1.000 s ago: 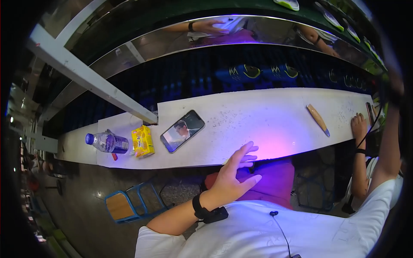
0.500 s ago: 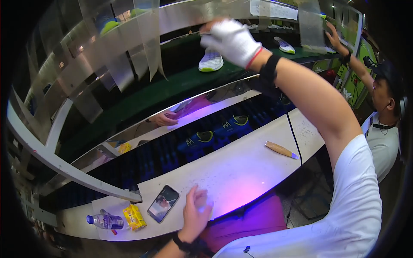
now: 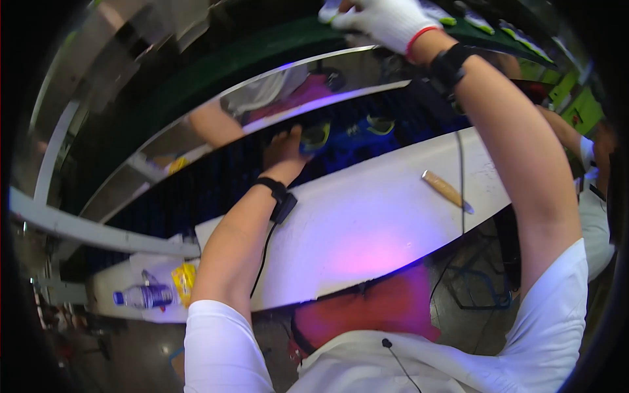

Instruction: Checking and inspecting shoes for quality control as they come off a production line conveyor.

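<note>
My left hand [image 3: 285,154], bare, reaches over the dark channel behind the bench. Its fingers are round the toe end of a dark blue shoe upper [image 3: 316,137] with a yellow-green collar; motion blurs the grip somewhat. A second blue shoe upper [image 3: 380,125] lies just to its right. At the top edge, my right hand [image 3: 388,23], in a white knit glove with bare fingertips, is closed on a white shoe sole [image 3: 329,11] with a green edge, partly cut off by the frame. On the bench lies a wooden-handled knife [image 3: 443,188].
The white bench [image 3: 327,223] has a pinkish-violet glow. A bottle [image 3: 145,297] and a yellow packet [image 3: 185,283] stand at its left end, near a grey metal post [image 3: 98,229]. More soles [image 3: 475,18] line the green upper belt. A cable crosses the bench; a co-worker [image 3: 597,223] is at right.
My left hand has moved from the bench front up to the near blue shoe. My right hand has closed on the white sole. The view has shifted, and my left arm now covers the phone's place.
</note>
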### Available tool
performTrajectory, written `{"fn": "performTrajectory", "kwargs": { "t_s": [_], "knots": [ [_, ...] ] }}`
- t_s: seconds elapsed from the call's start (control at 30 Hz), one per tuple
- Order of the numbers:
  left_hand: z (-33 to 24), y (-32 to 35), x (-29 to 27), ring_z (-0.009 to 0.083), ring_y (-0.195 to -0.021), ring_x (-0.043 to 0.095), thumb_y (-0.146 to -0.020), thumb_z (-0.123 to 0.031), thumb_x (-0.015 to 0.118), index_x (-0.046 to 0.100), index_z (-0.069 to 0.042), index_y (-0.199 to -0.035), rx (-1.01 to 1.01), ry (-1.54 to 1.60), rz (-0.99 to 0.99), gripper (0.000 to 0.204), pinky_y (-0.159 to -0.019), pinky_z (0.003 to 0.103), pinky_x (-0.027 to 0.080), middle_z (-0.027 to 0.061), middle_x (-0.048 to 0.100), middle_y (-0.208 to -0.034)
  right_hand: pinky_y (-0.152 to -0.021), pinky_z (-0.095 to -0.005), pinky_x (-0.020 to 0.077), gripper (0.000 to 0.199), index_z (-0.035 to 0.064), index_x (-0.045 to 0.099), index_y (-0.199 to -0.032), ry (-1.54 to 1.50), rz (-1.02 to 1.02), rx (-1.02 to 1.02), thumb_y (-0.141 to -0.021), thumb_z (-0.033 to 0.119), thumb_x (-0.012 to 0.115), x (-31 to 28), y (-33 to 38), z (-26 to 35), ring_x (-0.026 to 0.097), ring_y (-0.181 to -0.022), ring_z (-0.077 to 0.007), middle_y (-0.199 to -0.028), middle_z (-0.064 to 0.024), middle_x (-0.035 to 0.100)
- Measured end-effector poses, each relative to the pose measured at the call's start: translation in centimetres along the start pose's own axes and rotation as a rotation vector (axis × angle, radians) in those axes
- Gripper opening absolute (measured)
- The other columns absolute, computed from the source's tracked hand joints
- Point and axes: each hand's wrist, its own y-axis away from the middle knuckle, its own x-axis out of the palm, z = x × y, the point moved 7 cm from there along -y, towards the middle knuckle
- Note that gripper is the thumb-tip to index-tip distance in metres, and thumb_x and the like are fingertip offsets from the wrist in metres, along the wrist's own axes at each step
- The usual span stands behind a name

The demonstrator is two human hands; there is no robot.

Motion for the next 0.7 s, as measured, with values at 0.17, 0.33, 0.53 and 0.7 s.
{"fn": "performTrajectory", "kwargs": {
  "t_s": [0.17, 0.33, 0.53, 0.7],
  "knots": [
    [-9.4, 10.0, -8.8, 0.0419, -0.088, 0.074, -0.079, -0.045, 0.086, 0.065, -0.005, -0.106, -0.011, 0.072, -0.016, 0.053, -0.075, 0.052, 0.06, 0.0175, 0.074, -0.095, -0.078, -0.0457, 0.056, 0.042, 0.0034, 0.078, -0.085, 0.184, -0.293, 0.085, -0.088, 0.045, 0.081, -0.8, -0.4, -1.0, 0.074, -0.083, -0.0385, -0.085, -0.0228, 0.074],
    [-13.1, 21.8, -4.1, 0.0439, -0.104, 0.072, -0.083, -0.039, 0.085, 0.063, -0.002, -0.121, -0.129, 0.205, 0.27, 0.058, -0.085, 0.053, 0.06, 0.0228, 0.072, -0.112, -0.09, -0.0388, 0.0555, 0.034, 0.0011, 0.074, -0.112, 0.1, -0.548, -0.227, -0.096, 0.031, 0.076, -2.2, 2.7, 3.3, 0.073, -0.098, -0.0305, -0.111, -0.0198, 0.074],
    [-14.1, 26.9, -1.9, 0.046, -0.158, 0.029, -0.095, -0.019, 0.077, 0.029, -0.003, -0.166, -0.021, 0.795, -0.189, 0.087, -0.129, 0.053, 0.027, 0.0271, 0.026, -0.171, -0.083, -0.0329, 0.0582, 0.032, 0.0007, 0.07, -0.122, -0.407, -0.474, -0.427, -0.101, 0.025, 0.076, -4.3, 19.4, 8.5, 0.074, -0.093, -0.0212, -0.116, -0.0162, 0.077],
    [-14.9, 30.9, -3.5, 0.0417, -0.16, 0.03, -0.098, -0.023, 0.074, 0.046, -0.005, -0.158, 0.216, 0.666, -0.098, 0.069, -0.129, 0.064, 0.023, 0.0227, 0.031, -0.17, -0.076, -0.0272, 0.051, 0.023, -0.0025, 0.066, -0.116, -0.783, -0.327, 0.079, -0.1, 0.013, 0.072, -2.8, 30.2, 4.5, 0.064, -0.082, -0.0139, -0.099, -0.0096, 0.071]
  ]
}}
